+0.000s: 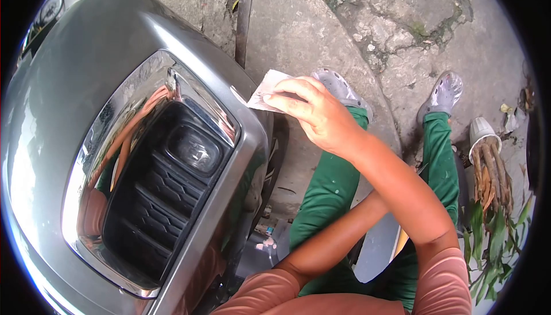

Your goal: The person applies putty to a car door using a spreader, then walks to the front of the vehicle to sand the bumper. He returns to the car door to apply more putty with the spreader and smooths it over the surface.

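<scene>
A grey car bumper (221,74) with a chrome-framed black grille (152,200) fills the left side. Near its upper right edge, my right hand (321,111) pinches a small, pale, creased sheet (266,92), whose lower left corner meets the bumper edge beside a short whitish mark (238,95). The other forearm (338,232) passes beneath the right one, toward the right knee area. My left hand is hidden behind the raised arm, so what it holds or touches does not show.
Green-trousered legs (330,191) and grey clogs (445,92) rest on cracked concrete (298,28). A white pot (482,128) with woody stems and leaves lies at the right. A grey panel (376,249) sits between the legs.
</scene>
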Demonstrator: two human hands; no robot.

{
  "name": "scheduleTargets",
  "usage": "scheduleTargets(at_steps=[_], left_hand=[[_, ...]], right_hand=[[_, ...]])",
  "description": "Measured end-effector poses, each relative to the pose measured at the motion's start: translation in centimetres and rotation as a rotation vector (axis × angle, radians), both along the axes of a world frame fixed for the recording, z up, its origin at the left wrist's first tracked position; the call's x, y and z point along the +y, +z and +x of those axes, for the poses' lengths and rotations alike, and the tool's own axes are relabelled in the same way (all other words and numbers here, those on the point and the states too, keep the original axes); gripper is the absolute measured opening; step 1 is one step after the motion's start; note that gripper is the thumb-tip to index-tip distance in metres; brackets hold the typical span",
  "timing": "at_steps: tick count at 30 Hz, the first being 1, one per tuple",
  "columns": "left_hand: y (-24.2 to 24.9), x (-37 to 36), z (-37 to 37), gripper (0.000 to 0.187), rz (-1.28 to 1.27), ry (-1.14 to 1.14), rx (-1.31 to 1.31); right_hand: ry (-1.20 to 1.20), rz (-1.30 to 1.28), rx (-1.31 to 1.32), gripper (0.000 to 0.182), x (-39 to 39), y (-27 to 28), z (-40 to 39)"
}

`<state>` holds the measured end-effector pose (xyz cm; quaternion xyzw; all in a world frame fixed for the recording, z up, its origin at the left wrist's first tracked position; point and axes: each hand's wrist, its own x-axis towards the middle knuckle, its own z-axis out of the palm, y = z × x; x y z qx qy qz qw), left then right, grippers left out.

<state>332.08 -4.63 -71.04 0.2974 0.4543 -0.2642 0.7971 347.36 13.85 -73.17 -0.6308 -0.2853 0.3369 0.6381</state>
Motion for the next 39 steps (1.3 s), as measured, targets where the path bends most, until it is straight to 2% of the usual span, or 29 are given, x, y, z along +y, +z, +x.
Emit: scheduleTargets(at_steps=[3, 6, 8, 10, 12, 14, 18, 25, 27, 29, 34, 37, 39], left_hand=[[0.5, 1.0, 0.3, 0.043, -0.059, -0.042, 0.042], [1.1, 1.7, 0.7, 0.043, 0.013, -0.109, 0.027], [1.0, 1.6, 0.4, 0.042, 0.097, -0.254, 0.000], [0.8, 2.4, 0.7, 0.043, 0.173, -0.527, -0.032], [1.0, 3.3, 1.5, 0.049, 0.239, -0.817, -0.103], [1.1, 4.2, 2.8, 0.057, 0.237, -0.993, -0.136], [1.4, 5.1, 4.8, 0.063, 0.168, -1.053, -0.118], [2.3, 6.3, 7.3, 0.067, 0.167, -1.136, -0.109], [2.6, 5.6, 6.3, 0.040, 0.333, -1.011, -0.176], [2.6, 5.1, 5.4, 0.032, 0.402, -0.977, -0.198], [2.7, 6.9, 7.2, 0.042, 0.272, -1.135, -0.196], [2.1, 6.6, 7.2, 0.064, 0.224, -1.177, -0.187], [2.1, 6.6, 7.1, 0.062, 0.250, -1.162, -0.192]], right_hand=[[-0.044, 0.023, 0.030, 0.052, 0.1, 0.0, 0.2], [-0.076, 0.022, 0.031, 0.051, 1.8, 1.1, 1.4], [-0.078, 0.044, 0.024, 0.051, 2.4, 1.2, 1.5], [-0.093, 0.039, 0.034, 0.052, 2.0, 1.5, 0.3], [-0.070, -0.010, 0.021, 0.053, 1.0, 1.7, -1.1], [-0.013, -0.099, -0.014, 0.054, -0.8, 1.7, -1.9], [0.033, -0.220, -0.165, 0.054, -2.0, 3.1, -0.3], [0.054, -0.358, -0.408, 0.052, 0.8, 5.6, 1.9], [0.037, -0.358, -0.447, 0.051, 1.3, 5.3, 1.6], [-0.011, -0.336, -0.482, 0.051, 1.6, 5.0, 1.2], [-0.020, -0.335, -0.519, 0.046, 1.2, 6.0, -0.8], [0.020, -0.297, -0.492, 0.044, -0.4, 7.1, -1.3], [0.052, -0.278, -0.453, 0.043, -1.5, 7.6, -1.4]])
